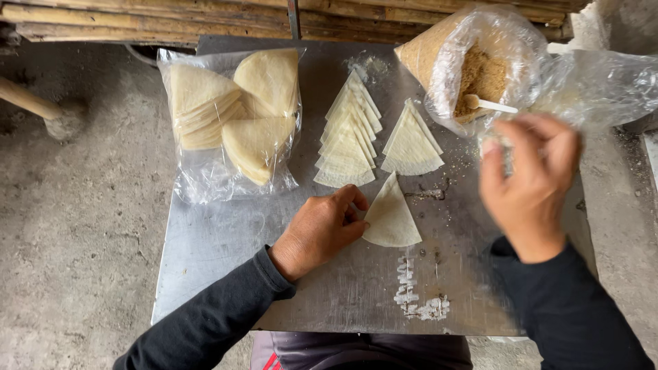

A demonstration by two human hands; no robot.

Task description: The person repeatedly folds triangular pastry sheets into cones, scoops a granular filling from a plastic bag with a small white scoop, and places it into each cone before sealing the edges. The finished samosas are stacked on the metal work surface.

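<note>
While pressed flat by the left hand (321,229), fingers together on its edge, triangular wrapper (391,218) lay mid metal tray (205,253). Right hand (531,181) raised near spoon (490,105) in bag of brown filling (480,65); blurred, grip unreadable. Risk: filling spilled across tray by hasty scooping.

a flat metal sheet table (226,240) stood on the rough concrete floor (75,226), with stacked bamboo poles (137,17) behind it. at its back left lay a clear plastic bag of folded wrappers (233,116); to the right of that lay an overlapping row of wedge-shaped wrappers (348,133), then a smaller stack of wedges (411,142). at the back right sat an open plastic bag of crumbly filling (480,68) with a small spoon (490,104) in it. a single wedge wrapper (391,216) lay in front of the row, the left hand (319,229) touching its left edge. the right hand (531,175) hovered in front of the filling bag.
</note>
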